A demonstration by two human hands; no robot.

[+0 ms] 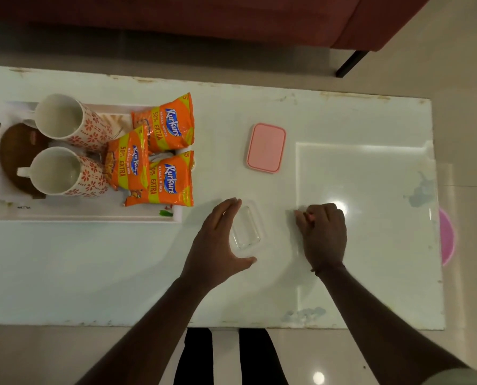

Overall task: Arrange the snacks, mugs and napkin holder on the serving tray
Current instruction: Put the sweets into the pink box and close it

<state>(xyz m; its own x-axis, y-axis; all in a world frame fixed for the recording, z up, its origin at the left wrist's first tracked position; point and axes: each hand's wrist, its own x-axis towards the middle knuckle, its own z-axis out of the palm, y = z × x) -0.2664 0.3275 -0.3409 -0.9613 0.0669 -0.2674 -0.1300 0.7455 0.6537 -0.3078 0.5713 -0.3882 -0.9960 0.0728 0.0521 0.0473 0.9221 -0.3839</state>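
A white serving tray [79,216] at the table's left holds two floral mugs [65,119] [62,173], three orange Kurkure snack packets [166,123] [129,162] [173,180] and a brown wooden napkin holder [16,145] at its left end. My left hand [218,240] curves around a small clear rectangular container [245,229] on the table, fingers spread along its left side. To the right of it my right hand [325,234] rests on the table with fingers curled, a small pink bit showing at the fingertips.
A pink rectangular lid [265,147] lies beyond the clear container. The white table [93,273] has a glossy inset panel [370,190] on the right. A pink round object [447,237] shows past the right edge. A red sofa [231,18] stands behind.
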